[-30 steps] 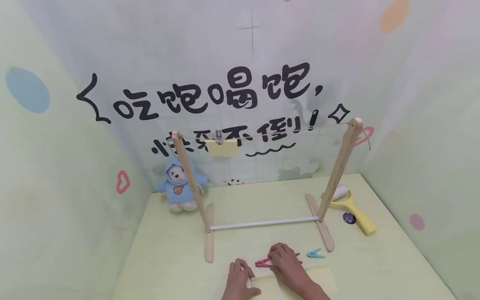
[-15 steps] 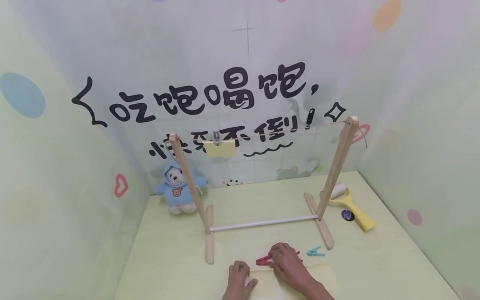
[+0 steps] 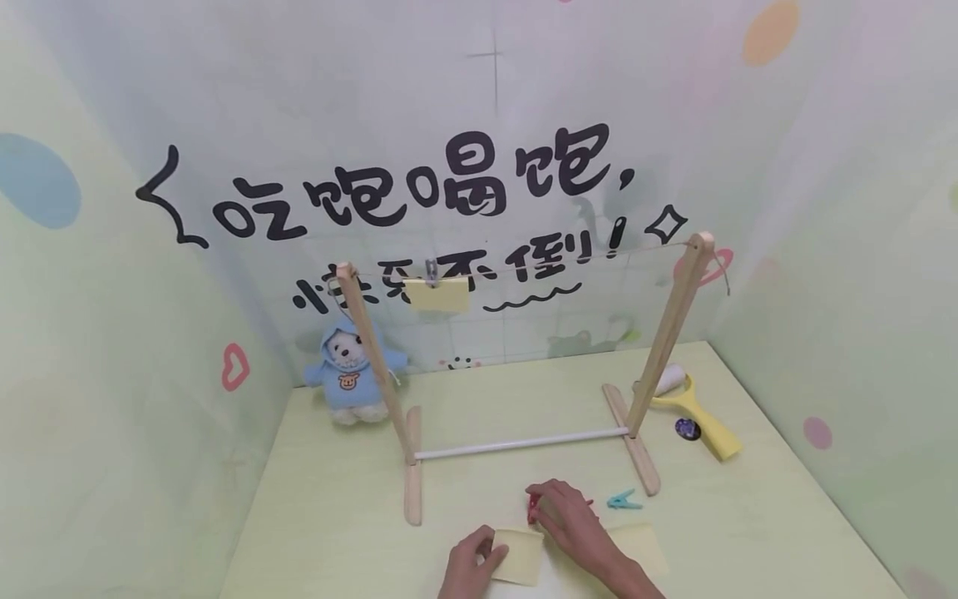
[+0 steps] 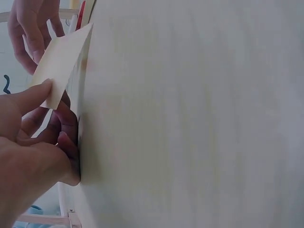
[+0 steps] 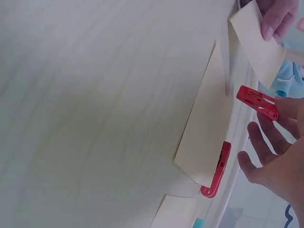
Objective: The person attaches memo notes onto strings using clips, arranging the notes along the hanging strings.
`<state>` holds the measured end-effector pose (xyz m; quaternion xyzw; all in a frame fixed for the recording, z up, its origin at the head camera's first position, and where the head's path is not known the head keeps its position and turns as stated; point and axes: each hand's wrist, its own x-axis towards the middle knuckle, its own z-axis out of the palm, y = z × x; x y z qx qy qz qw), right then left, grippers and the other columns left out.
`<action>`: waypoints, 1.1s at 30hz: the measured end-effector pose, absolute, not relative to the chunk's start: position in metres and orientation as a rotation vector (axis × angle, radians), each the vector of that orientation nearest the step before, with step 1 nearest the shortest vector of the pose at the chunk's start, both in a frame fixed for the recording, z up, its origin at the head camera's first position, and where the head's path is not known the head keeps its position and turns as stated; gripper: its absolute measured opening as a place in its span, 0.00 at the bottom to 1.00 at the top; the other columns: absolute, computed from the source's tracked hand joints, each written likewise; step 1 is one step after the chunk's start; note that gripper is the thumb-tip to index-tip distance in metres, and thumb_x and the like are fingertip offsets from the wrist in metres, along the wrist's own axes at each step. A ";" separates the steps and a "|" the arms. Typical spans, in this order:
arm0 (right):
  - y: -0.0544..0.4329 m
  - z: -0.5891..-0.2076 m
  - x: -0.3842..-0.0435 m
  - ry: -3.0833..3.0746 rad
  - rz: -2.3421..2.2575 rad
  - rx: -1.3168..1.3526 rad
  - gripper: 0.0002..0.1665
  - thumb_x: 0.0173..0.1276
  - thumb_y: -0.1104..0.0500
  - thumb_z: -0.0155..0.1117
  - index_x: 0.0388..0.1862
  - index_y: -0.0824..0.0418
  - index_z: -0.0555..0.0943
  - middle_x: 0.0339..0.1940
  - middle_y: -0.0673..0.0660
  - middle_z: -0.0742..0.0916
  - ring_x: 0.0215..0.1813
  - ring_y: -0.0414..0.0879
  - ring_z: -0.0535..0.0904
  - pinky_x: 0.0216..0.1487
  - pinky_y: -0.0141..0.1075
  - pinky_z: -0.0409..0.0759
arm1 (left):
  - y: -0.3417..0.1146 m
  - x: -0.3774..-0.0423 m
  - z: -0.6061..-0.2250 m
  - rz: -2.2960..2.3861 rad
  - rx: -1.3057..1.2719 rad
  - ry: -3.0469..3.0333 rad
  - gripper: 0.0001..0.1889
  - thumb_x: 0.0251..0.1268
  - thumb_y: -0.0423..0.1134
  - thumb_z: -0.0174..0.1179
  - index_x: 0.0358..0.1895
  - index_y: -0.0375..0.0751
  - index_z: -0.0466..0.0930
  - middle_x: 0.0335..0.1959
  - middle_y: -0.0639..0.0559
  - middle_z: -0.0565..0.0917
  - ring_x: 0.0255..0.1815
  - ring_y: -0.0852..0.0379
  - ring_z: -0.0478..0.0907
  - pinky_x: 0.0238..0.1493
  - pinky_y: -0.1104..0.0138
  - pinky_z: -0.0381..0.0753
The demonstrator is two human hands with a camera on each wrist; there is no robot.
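Note:
My left hand (image 3: 467,566) pinches a small pale yellow paper note (image 3: 518,559) between thumb and fingers; in the left wrist view the note (image 4: 61,59) is tilted up off the table. To its right, my right hand (image 3: 580,532) pinches a red clothespin (image 5: 259,102) between thumb and fingers, its end pointing toward the held note in the right wrist view. A second red clothespin (image 5: 218,171) lies on the table below that hand, beside a loose note (image 5: 204,123). Another yellow note (image 3: 639,545) lies near my right wrist, and a teal clothespin (image 3: 624,499) is beyond it.
A wooden rack stands ahead, its left post (image 3: 374,358) and right post (image 3: 669,333) joined by a string (image 3: 569,260). A grey clip (image 3: 431,273) holds a yellow note (image 3: 440,296) on it. Behind are a plush toy (image 3: 352,374) and a yellow-handled roller (image 3: 707,424).
My right hand has raised a red clothespin from the table, turning it. My left hand has lifted the yellow note, which now shows apart from the paper beneath.

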<state>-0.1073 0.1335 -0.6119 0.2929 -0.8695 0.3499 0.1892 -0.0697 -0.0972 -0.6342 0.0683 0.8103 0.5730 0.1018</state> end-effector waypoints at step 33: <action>0.169 -0.519 -0.135 -2.253 1.095 0.779 0.21 0.52 0.76 0.82 0.42 0.62 0.86 0.54 0.63 0.85 0.56 0.59 0.82 0.66 0.18 0.69 | -0.082 -0.088 -0.588 1.862 -0.073 2.454 0.20 0.81 0.51 0.63 0.57 0.37 0.87 0.53 0.44 0.90 0.55 0.52 0.84 0.54 0.58 0.81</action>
